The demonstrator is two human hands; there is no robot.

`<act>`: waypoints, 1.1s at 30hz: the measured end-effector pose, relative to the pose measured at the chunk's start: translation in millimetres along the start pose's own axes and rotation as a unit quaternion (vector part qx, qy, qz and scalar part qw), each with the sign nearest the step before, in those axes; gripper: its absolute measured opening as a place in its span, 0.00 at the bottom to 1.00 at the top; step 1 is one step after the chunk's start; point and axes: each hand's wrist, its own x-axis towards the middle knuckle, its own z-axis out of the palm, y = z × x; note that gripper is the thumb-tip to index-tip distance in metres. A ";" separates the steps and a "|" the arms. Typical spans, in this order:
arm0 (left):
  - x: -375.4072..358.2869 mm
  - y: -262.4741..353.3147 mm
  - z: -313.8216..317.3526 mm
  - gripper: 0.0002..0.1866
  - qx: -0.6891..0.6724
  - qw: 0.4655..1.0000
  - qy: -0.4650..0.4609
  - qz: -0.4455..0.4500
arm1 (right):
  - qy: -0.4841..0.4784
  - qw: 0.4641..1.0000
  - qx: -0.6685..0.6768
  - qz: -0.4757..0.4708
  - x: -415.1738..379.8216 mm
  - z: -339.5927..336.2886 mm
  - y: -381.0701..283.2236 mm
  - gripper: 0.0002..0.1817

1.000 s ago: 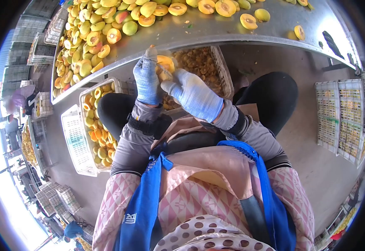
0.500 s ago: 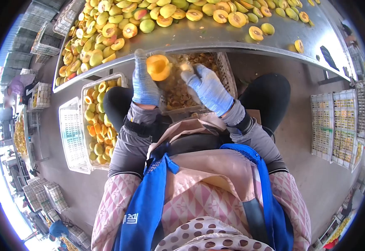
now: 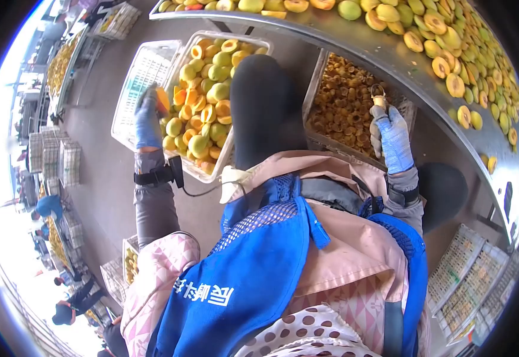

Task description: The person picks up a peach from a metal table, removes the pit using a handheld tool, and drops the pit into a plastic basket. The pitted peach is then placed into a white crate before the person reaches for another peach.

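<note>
My left hand (image 3: 147,124), in a blue and grey glove, is at the left side of a crate of peaches (image 3: 204,89). Its fingers are closed on an orange peach half (image 3: 162,100), which is partly hidden by the glove. My right hand (image 3: 394,138), gloved too, grips a pitting spoon (image 3: 379,97) with a metal loop at its tip and a light handle. The loop points up, away from me. Below and left of that hand stands a crate of brown peach pits and scraps (image 3: 342,98).
A metal table (image 3: 354,37) with a raised edge curves across the top right, heaped with halved peaches (image 3: 449,38). A white empty-looking crate (image 3: 146,71) leans beside the full one. Stacked crates (image 3: 470,279) stand at right. Other people (image 3: 72,306) work at far left.
My view has turned left. My left hand has moved from over the scrap crate to the peach crate, carrying the peach half. My right hand has drawn away, still holding the pitting spoon.
</note>
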 end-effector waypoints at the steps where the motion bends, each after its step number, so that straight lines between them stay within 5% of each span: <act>1: -8.2 -12.8 -5.1 0.17 0.033 0.999 0.020 -0.039 | -0.002 1.000 -0.010 0.003 1.0 2.9 -0.3 0.12; 3: -19.1 -39.2 -14.0 0.18 0.187 0.971 -0.064 -0.137 | -0.003 1.000 -0.030 0.008 2.7 6.8 0.8 0.11; 5: -28.4 -93.0 -7.0 0.19 0.164 0.975 -0.112 -0.096 | -0.010 0.999 -0.027 0.016 6.4 8.8 3.0 0.12; 7: -38.1 -100.2 5.5 0.19 0.243 0.922 -0.216 -0.210 | -0.014 0.999 -0.031 0.012 9.2 8.0 5.8 0.12; 11: -15.1 -124.0 15.4 0.19 0.292 0.929 -0.184 -0.132 | -0.004 0.999 -0.038 0.012 11.5 4.8 4.2 0.13; 15: 10.6 -96.1 27.6 0.16 0.171 0.941 -0.181 -0.227 | 0.052 0.999 0.002 0.005 24.4 -11.7 5.1 0.12; 20: 19.4 -24.4 84.6 0.15 0.116 0.961 -0.196 -0.155 | 0.087 0.980 -0.174 0.039 64.0 -37.9 23.6 0.13; 27: 7.9 21.8 138.4 0.14 0.211 0.951 -0.223 0.042 | -0.045 0.877 -0.476 0.055 145.6 -50.5 132.3 0.22; 31: 1.0 46.6 145.8 0.15 0.158 0.961 -0.227 0.009 | -0.154 0.820 -0.547 0.068 169.7 -61.9 189.3 0.20; 33: 0.7 52.0 152.4 0.14 0.178 0.958 -0.223 0.036 | -0.236 0.765 -0.594 0.073 168.6 -52.8 167.7 0.19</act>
